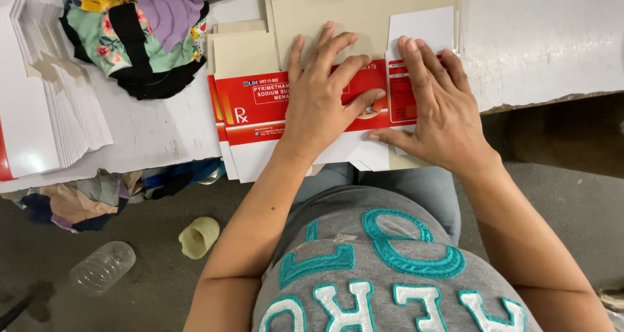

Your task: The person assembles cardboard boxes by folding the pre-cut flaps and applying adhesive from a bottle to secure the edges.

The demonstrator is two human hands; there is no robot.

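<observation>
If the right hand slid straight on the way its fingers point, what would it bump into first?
Probably nothing solid: the right hand points up the table, over the flat red-and-white carton onto plain beige cardboard sheets. The way looks free to the picture's edge.

flat carton (pixel 260 104) on table (pixel 156 130), card stack (pixel 58 104) left, bottle (pixel 102 267) on floor (pixel 156 286)

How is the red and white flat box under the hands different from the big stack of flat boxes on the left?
The red and white flat box lies alone, spread open, printed side up; the stack is many sheets piled together, showing mostly white edges. The left hand and right hand press flat on the box; nothing touches the stack. Both rest on the white table.
</observation>
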